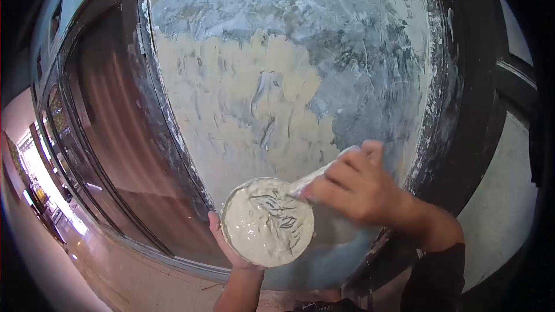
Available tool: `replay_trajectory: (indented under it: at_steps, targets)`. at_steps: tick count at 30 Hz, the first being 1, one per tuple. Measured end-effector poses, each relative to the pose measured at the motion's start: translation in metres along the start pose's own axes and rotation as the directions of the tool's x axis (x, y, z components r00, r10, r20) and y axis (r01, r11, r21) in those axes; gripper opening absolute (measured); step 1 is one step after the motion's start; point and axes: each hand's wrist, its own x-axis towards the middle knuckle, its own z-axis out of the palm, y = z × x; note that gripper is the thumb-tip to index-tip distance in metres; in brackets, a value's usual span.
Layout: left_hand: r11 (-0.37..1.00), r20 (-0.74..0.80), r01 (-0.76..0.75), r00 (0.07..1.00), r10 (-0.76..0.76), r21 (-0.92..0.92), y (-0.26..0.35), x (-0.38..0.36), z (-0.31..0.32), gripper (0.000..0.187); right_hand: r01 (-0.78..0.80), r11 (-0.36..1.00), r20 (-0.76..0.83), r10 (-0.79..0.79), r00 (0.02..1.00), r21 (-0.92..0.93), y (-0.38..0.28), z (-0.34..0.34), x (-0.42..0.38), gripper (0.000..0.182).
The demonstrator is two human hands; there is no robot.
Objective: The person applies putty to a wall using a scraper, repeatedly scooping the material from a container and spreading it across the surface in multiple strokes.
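My left hand (222,237) supports a round tub (226,241) from its left side and below. Thick cream-coloured putty (254,234) fills it, smooth on the left and ridged on the right. My right hand (358,188) is closed around a pale, flat putty knife (315,177), whose lower end meets the putty at the tub's upper right rim. Much of the knife is hidden by my fingers. Behind both hands stands a grey-blue wall panel (370,98), with a broad patch of cream putty (231,81) spread over its middle and left.
On the left is a dark framed window (115,115) with a brown curtain behind it. A dark door frame with pale panels (509,196) stands at the right. Tiled floor (127,266) runs along the lower left, towards a bright opening (40,167).
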Motion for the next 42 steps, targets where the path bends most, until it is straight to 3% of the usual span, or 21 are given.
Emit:
replay_trajectory:
  at_steps: [2, 4, 5, 6, 7, 8, 10, 12, 14, 16, 18, 23, 28, 29, 34, 36, 37, 38, 42]
  targets:
    - [0.999, -0.027, 0.024, 0.999, -0.025, -0.027, 0.003, 0.001, -0.005, 0.094, -0.036, 0.999, -0.013, 0.036, 0.999, -0.017, 0.016, -0.006, 0.003, 0.021]
    - [0.994, 0.007, 0.032, 0.999, -0.033, 0.108, 0.005, 0.001, -0.013, 0.095, -0.254, 0.967, -0.097, 0.252, 0.963, -0.011, 0.036, -0.011, 0.009, 0.029]
    - [0.988, 0.023, 0.027, 0.999, -0.030, 0.154, 0.005, 0.000, -0.012, 0.095, -0.252, 0.968, -0.098, 0.250, 0.963, -0.010, 0.046, -0.010, 0.012, 0.029]
    - [0.988, 0.022, 0.023, 0.999, -0.027, 0.154, 0.006, -0.002, -0.012, 0.095, -0.379, 0.925, -0.171, 0.376, 0.911, 0.012, 0.055, -0.008, 0.014, 0.031]
    - [0.998, 0.044, 0.024, 0.999, -0.027, 0.055, 0.008, -0.004, -0.013, 0.094, -0.499, 0.866, -0.240, 0.494, 0.836, 0.044, 0.064, -0.005, 0.016, 0.034]
    - [0.999, 0.066, 0.027, 0.997, -0.025, -0.043, 0.009, -0.005, -0.013, 0.094, -0.498, 0.866, -0.240, 0.494, 0.836, 0.047, 0.073, -0.002, 0.017, 0.034]
    - [1.000, 0.019, 0.000, 1.000, 0.000, -0.015, 0.010, -0.005, -0.014, 0.094, -0.584, 0.808, -0.213, 0.585, 0.782, 0.074, 0.087, 0.005, 0.018, 0.033]
    - [1.000, -0.024, -0.026, 0.999, 0.026, 0.011, 0.011, -0.005, -0.011, 0.094, -0.597, 0.799, -0.200, 0.597, 0.777, 0.064, 0.090, 0.011, 0.017, 0.035]
    - [1.000, 0.079, 0.006, 0.997, -0.005, -0.018, 0.013, -0.008, -0.007, 0.095, -0.599, 0.799, -0.180, 0.598, 0.781, 0.051, 0.090, 0.019, 0.015, 0.035]
    - [0.999, 0.012, -0.022, 1.000, 0.022, -0.043, 0.014, -0.007, -0.014, 0.095, -0.596, 0.802, -0.163, 0.592, 0.789, 0.026, 0.091, 0.027, 0.013, 0.034]
    - [0.998, 0.116, 0.014, 0.993, -0.007, -0.058, 0.016, -0.008, -0.016, 0.095, -0.598, 0.801, -0.158, 0.592, 0.790, 0.013, 0.093, 0.033, 0.014, 0.034]
    - [0.999, 0.038, -0.019, 0.999, 0.021, -0.041, 0.017, -0.008, -0.017, 0.091, -0.621, 0.784, -0.148, 0.611, 0.778, -0.027, 0.103, 0.040, 0.015, 0.035]
    - [0.997, -0.007, -0.065, 0.998, 0.066, 0.027, 0.020, -0.007, -0.014, 0.090, -0.698, 0.702, -0.114, 0.712, 0.693, 0.140, 0.106, 0.031, 0.016, 0.037]
    - [0.997, -0.021, -0.066, 0.998, 0.067, 0.040, 0.020, -0.008, -0.015, 0.090, -0.652, 0.751, -0.159, 0.659, 0.735, 0.102, 0.105, 0.038, 0.012, 0.037]
    - [0.998, 0.008, -0.064, 0.998, 0.064, 0.026, 0.021, -0.006, -0.016, 0.090, -0.669, 0.743, -0.103, 0.665, 0.740, -0.004, 0.106, 0.043, 0.015, 0.039]
    - [0.999, 0.104, -0.029, 0.994, 0.032, -0.028, 0.023, -0.007, -0.018, 0.091, -0.721, 0.687, -0.150, 0.725, 0.673, 0.085, 0.115, 0.036, 0.016, 0.040]
    - [0.997, -0.013, -0.074, 0.997, 0.074, -0.032, 0.024, -0.004, -0.025, 0.091, -0.735, 0.661, -0.139, 0.750, 0.647, 0.152, 0.120, 0.035, 0.013, 0.040]
    - [0.996, -0.013, -0.078, 0.997, 0.078, -0.032, 0.026, -0.004, -0.026, 0.091, -0.733, 0.663, -0.139, 0.749, 0.648, 0.155, 0.118, 0.036, 0.014, 0.040]
    - [0.998, 0.112, -0.022, 0.993, 0.028, -0.055, 0.028, -0.005, -0.025, 0.091, -0.696, 0.706, -0.100, 0.707, 0.700, 0.129, 0.100, 0.045, 0.012, 0.036]
